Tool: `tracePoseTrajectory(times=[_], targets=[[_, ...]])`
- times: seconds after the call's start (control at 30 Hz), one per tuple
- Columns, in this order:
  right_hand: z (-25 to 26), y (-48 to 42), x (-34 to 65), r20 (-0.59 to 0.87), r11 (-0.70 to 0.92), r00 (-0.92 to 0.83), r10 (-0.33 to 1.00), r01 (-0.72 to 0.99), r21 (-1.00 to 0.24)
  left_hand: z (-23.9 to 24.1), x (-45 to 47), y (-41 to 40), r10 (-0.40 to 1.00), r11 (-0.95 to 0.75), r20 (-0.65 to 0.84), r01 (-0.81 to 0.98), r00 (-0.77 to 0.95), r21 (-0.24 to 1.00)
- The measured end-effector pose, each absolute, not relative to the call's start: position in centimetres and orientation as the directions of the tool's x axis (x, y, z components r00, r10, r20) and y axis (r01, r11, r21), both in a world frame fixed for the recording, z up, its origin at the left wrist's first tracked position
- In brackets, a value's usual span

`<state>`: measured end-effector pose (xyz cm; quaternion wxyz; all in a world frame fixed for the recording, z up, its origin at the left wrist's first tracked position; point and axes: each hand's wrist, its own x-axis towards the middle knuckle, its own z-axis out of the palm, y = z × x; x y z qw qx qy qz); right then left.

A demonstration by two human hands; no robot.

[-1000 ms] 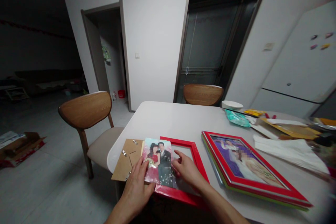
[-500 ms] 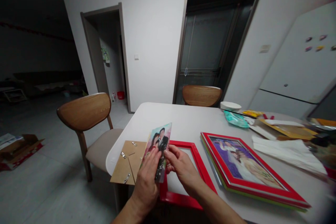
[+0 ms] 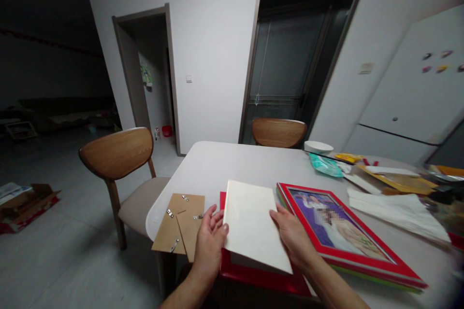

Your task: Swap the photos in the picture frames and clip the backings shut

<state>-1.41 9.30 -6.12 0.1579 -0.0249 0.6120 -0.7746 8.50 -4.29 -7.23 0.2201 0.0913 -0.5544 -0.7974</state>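
Both hands hold a photo [image 3: 253, 224] by its sides, with its blank cream back facing up. My left hand [image 3: 210, 241] pinches the left edge, thumb on top. My right hand [image 3: 293, 235] grips the right edge, its fingers partly hidden beneath. Under the photo lies an empty red picture frame [image 3: 261, 275], mostly covered, with its near bar and a bit of its left side showing. I cannot tell whether the photo touches it. Left of the frame rests a brown backing board [image 3: 168, 229] with metal clips and a stand flap.
A stack of picture frames [image 3: 362, 260], with a wedding portrait in the top one, lies at the right. Behind it are a turquoise packet [image 3: 326, 164], a white bowl [image 3: 318, 147] and crumpled wrapping [image 3: 398, 210]. Wooden chairs [image 3: 119, 154] [image 3: 279, 133] stand at the table [image 3: 232, 161].
The photo has turned over from its upright, picture-side view to lie blank side up above the red frame. My hands have moved apart to its opposite edges.
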Motion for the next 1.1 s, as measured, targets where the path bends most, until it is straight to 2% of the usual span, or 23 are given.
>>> tracePoseTrajectory(times=[0.07, 0.13, 0.23, 0.33, 0.53, 0.67, 0.83, 1.0, 1.1], targets=[[-6.0, 10.6, -2.5, -0.174, -0.049, -0.956, -0.236, 0.19, -0.981, -7.6, 8.7, -4.8, -0.408, -0.094, 0.111, 0.162, -0.906, 0.982], [-6.4, 11.4, -3.3, -0.156, 0.072, -0.961, -0.226, 0.144, -0.987, -8.1, 9.0, -4.9, -0.332, 0.157, 0.141, 0.093, -0.932, 0.983], [-7.6, 11.5, -4.0, -0.107, 0.259, -0.969, -0.224, 0.047, -0.965, -8.8, 9.4, -4.5, -0.221, 0.471, 0.18, 0.057, -0.959, 0.88], [-8.7, 10.8, -4.4, -0.07, 0.391, -0.977, -0.199, -0.014, -0.92, -9.3, 9.7, -4.1, -0.119, 0.629, 0.217, 0.095, -0.969, 0.771], [-8.6, 9.9, -4.5, 0.034, 0.556, -0.973, -0.228, -0.158, -0.816, -9.1, 10.1, -3.9, 0.005, 0.76, 0.221, 0.147, -0.975, 0.634], [-8.0, 10.2, -4.0, 0.118, 0.717, -0.957, -0.265, -0.277, -0.64, -8.6, 10.0, -3.7, 0.057, 0.821, 0.22, 0.171, -0.974, 0.544], [-8.1, 10.6, -2.9, 0.141, 0.871, -0.961, -0.238, -0.275, -0.406, -8.9, 9.9, -3.9, 0.115, 0.87, 0.231, 0.21, -0.966, 0.446], [-8.1, 10.5, -2.2, 0.172, 0.911, -0.953, -0.25, -0.292, -0.29, -10.2, 11.1, -8.5, 0.106, 0.919, 0.309, 0.212, -0.945, 0.331], [-8.0, 10.5, -1.9, 0.207, 0.915, -0.944, -0.258, -0.307, -0.263, -11.3, 12.1, -12.0, 0.041, 0.952, 0.306, 0.13, -0.951, 0.276]])
